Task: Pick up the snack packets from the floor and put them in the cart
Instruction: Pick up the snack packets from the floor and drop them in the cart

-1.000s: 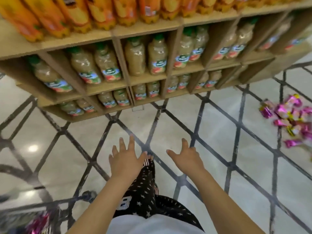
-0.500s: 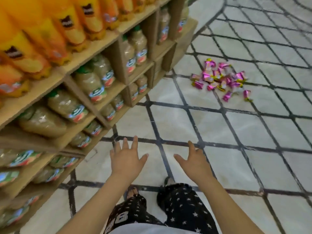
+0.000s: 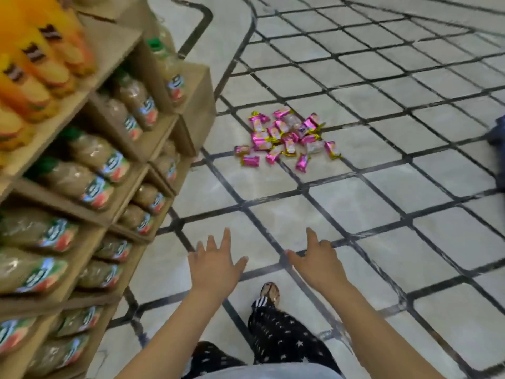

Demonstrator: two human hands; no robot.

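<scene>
Several pink and gold snack packets (image 3: 287,138) lie in a loose heap on the tiled floor, ahead of me and just past the end of the shelf unit. My left hand (image 3: 214,265) is stretched forward with fingers spread, holding nothing. My right hand (image 3: 318,262) reaches forward beside it, fingers relaxed and empty. Both hands hang in the air well short of the packets. The cart is out of view.
A wooden shelf unit (image 3: 191,110) full of juice bottles (image 3: 90,184) runs along my left. My right foot (image 3: 270,292) in a sandal steps forward on the floor. A dark blue object (image 3: 498,132) sits at the right edge.
The view has swung right and moved forward, so the packets now lie nearer and centred ahead. The cart seen a second ago has left the view. Both hands stay spread and empty.
</scene>
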